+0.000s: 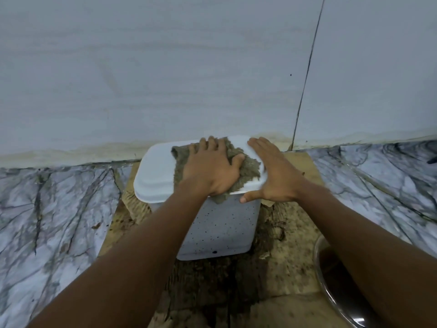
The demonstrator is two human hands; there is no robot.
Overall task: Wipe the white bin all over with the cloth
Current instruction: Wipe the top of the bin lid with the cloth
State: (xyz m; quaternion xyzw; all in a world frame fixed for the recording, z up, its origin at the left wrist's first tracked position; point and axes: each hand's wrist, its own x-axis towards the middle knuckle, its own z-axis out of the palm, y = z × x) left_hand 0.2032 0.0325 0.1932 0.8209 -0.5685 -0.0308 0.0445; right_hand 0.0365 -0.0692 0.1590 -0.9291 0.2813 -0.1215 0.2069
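Observation:
The white bin (220, 230) stands on the floor against the wall, its lid (155, 171) closed and its front wall dotted with dark specks. A grey-brown cloth (249, 168) lies spread on the right half of the lid. My left hand (211, 168) presses flat on the cloth, fingers spread toward the wall. My right hand (274, 172) rests on the lid's right edge beside the cloth, thumb hooked under the front rim, holding the bin steady.
The bin sits on a dirty, stained sheet of cardboard (279, 263) laid over marble floor tiles (54, 209). The grey wall (165, 79) rises right behind it. A round metal bowl (335, 287) with dark contents lies at the lower right, near my right forearm.

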